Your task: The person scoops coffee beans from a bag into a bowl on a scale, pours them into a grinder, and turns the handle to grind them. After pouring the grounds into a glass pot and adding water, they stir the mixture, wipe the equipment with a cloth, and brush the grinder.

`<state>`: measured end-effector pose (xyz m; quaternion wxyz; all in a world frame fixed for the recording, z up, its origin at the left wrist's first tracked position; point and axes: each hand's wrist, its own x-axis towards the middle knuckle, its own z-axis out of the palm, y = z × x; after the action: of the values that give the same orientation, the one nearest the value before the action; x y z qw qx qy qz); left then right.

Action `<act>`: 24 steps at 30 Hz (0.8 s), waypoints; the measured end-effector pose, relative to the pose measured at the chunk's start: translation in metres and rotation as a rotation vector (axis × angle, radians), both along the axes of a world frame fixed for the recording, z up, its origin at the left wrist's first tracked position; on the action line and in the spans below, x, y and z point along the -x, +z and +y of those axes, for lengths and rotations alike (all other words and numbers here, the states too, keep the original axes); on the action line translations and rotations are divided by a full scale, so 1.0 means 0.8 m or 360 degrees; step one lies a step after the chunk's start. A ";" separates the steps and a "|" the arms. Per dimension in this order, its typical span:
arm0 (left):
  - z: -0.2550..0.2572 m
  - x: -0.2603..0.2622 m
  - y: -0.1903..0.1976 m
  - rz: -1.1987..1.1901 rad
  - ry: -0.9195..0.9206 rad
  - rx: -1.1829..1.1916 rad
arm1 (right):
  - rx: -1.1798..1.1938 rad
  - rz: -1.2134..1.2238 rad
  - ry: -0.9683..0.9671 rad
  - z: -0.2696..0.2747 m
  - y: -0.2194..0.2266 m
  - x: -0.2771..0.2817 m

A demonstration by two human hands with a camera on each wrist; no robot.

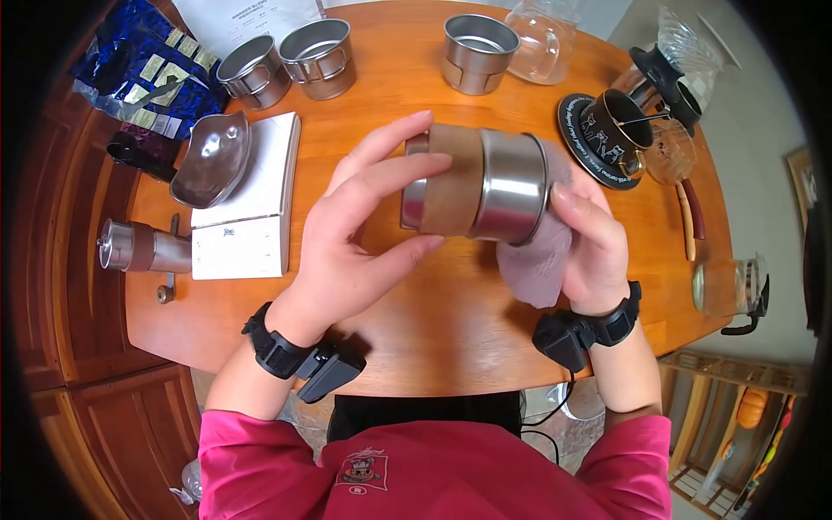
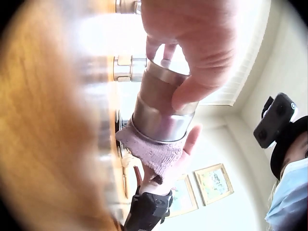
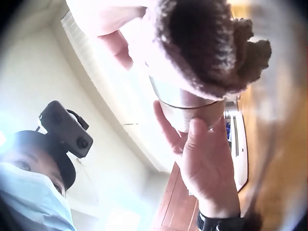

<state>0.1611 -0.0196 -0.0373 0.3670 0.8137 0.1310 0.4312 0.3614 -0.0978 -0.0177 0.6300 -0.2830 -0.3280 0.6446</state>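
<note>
A stainless steel cup (image 1: 513, 191) with a brown band (image 1: 454, 182) lies on its side in the air between both hands, above the wooden table (image 1: 425, 321). Thumb and fingers of the left hand (image 1: 342, 238) grip it round the banded end. At the other end, the right hand (image 1: 600, 247) holds a lilac cloth (image 1: 536, 270) against the rim, its thumb near the edge. From the left wrist view, the cloth (image 2: 154, 147) wraps over that rim. The bunched cloth (image 3: 202, 48) hides most of the right fingers in the right wrist view.
Steel cups (image 1: 319, 61) and a glass server (image 1: 542, 43) stand at the back. A black cup (image 1: 617, 130) with a spoon sits on a saucer at right. On the left are a white scale (image 1: 238, 247), a smoky dish (image 1: 211, 160), a hand grinder (image 1: 143, 247) and a blue bag (image 1: 165, 69).
</note>
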 end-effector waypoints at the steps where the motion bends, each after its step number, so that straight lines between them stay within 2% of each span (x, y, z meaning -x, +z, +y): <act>1: -0.001 -0.002 -0.002 -0.0074 -0.0014 0.0093 | 0.0000 0.0001 0.0001 0.000 0.000 0.001; 6: -0.007 -0.006 -0.006 -0.0115 0.0002 0.0302 | -0.0077 -0.0314 -0.0013 -0.003 0.000 0.005; 7: -0.008 -0.006 -0.005 -0.0170 -0.0069 0.0478 | -0.0077 -0.0314 -0.0013 -0.005 -0.001 0.007; 8: -0.009 -0.006 -0.004 -0.0225 -0.0142 0.0654 | -0.0127 -0.0521 -0.0054 -0.007 -0.003 0.009; 9: -0.009 -0.004 -0.005 -0.0224 -0.0143 0.0654 | -0.0177 -0.0729 -0.0096 -0.009 -0.004 0.010; 11: -0.007 0.000 -0.008 -0.0106 -0.0024 0.0851 | -0.0221 -0.0798 -0.0068 -0.012 -0.005 0.011; 12: -0.007 0.001 -0.009 -0.0107 -0.0023 0.0850 | -0.0384 -0.1001 -0.0021 -0.013 -0.007 0.009; 13: -0.007 0.002 -0.011 -0.0103 -0.0044 0.1026 | -0.0548 -0.1202 0.0030 -0.013 -0.009 0.007; 14: -0.007 0.003 -0.012 -0.0099 -0.0066 0.1202 | -0.0456 -0.1289 0.0096 -0.014 -0.012 0.003; 15: -0.006 0.003 -0.012 -0.0094 -0.0090 0.1377 | -0.0457 -0.1289 0.0098 -0.013 -0.009 0.003; 16: -0.005 0.005 -0.007 -0.0095 -0.0090 0.1377 | -0.0332 -0.1178 0.0183 -0.011 -0.005 0.004; 18: -0.002 0.010 0.008 0.0290 -0.0196 0.1812 | -0.0210 -0.1068 0.0266 -0.010 -0.003 0.008; 19: -0.004 0.008 0.002 0.0288 -0.0196 0.1810 | -0.0205 -0.1013 0.0298 -0.010 -0.005 0.012; 21: -0.012 -0.002 -0.016 0.0178 -0.0133 0.0997 | -0.0202 -0.0958 0.0328 -0.009 -0.006 0.015; 23: -0.017 -0.003 -0.005 0.0285 -0.0151 0.0870 | -0.0323 -0.1006 0.0430 -0.009 -0.004 0.014; 24: -0.018 -0.003 -0.002 0.0230 -0.0177 0.0951 | -0.0143 -0.0860 0.0491 -0.010 0.002 0.012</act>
<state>0.1638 -0.0338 -0.0391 0.6027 0.7043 0.2329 0.2941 0.3519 -0.1060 -0.0162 0.4267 -0.3629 -0.5509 0.6187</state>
